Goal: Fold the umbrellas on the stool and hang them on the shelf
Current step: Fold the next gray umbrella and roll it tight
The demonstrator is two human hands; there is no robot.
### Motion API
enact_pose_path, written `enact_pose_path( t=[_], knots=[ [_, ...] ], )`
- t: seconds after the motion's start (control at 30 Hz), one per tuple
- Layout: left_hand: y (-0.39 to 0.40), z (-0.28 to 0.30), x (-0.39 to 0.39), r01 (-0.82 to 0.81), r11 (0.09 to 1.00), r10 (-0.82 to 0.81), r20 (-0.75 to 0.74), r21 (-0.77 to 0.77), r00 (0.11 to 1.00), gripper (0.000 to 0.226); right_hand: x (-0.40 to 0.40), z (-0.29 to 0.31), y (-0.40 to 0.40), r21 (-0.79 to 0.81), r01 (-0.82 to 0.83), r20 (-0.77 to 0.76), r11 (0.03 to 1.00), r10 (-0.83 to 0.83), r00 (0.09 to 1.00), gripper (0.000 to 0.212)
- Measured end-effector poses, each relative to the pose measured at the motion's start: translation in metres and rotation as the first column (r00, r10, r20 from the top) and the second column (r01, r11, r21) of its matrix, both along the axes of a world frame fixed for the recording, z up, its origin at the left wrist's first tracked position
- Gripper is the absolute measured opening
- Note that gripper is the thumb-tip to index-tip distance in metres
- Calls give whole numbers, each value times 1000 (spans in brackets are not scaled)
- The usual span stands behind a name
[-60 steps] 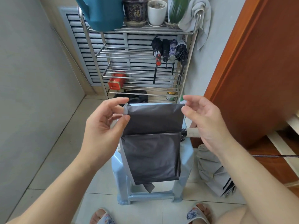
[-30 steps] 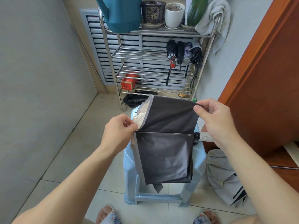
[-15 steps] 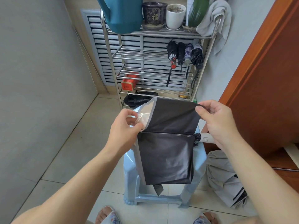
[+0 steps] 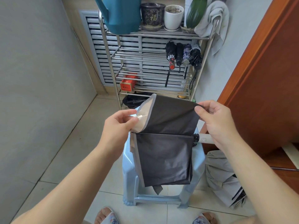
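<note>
both hands pinch the umbrella (image 4: 165, 139) (over the stool (image 4: 129, 165)).

Head view; looks forward-down, close over hands; shelf (image 4: 155, 50) ahead.

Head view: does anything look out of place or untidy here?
Yes. A grey umbrella lies crumpled on the floor beside the blue stool, not on it. Four folded umbrellas already hang neatly on the shelf.

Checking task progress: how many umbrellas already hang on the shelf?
4, side by side at the shelf's right end: red-handled, black, patterned, black. Others may be hidden.
</note>
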State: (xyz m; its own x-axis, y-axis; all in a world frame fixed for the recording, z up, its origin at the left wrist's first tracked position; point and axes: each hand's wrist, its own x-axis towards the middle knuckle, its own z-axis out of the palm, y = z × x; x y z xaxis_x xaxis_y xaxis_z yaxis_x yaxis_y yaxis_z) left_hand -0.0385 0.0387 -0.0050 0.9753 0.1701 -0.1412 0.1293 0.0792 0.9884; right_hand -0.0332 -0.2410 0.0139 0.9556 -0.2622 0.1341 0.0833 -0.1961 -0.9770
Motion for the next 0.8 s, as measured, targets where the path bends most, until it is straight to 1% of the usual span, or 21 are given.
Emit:
enact_pose_path(
  t=[0.07,0.17,0.27,0.37,0.43,0.53,0.57,0.7,0.8],
  knots=[
    [0,-3,2,-47,993,39,-79,-106,996,17,-1,1,1,-6,-5,0,1000,5,1000,12],
    [2,-5,4,-73,980,43,-161,-187,986,13,-1,2,1,-5,-6,5,1000,6,1000,14],
    [5,-1,5,-55,972,16,-168,-230,986,14,-1,1,0,-4,-4,8,1000,4,1000,15],
    [5,1,2,-35,976,11,-110,-213,994,17,0,1,0,-3,4,10,1000,-4,1000,15],
    [4,1,0,10,993,-13,-26,-116,1000,17,0,1,1,2,8,12,1000,-8,1000,14],
    [7,-1,1,53,992,-57,39,112,998,18,0,1,1,-3,11,11,1000,-11,1000,13],
    [9,-1,2,44,985,-52,43,168,998,16,0,1,0,-7,9,11,1000,-9,1000,13],
    [15,0,6,6,955,-30,77,297,997,13,-1,3,1,-14,0,20,1000,0,1000,13],
    [17,1,10,-31,895,-27,124,446,992,15,-1,4,2,-17,-4,35,1000,5,999,14]
  ],
)
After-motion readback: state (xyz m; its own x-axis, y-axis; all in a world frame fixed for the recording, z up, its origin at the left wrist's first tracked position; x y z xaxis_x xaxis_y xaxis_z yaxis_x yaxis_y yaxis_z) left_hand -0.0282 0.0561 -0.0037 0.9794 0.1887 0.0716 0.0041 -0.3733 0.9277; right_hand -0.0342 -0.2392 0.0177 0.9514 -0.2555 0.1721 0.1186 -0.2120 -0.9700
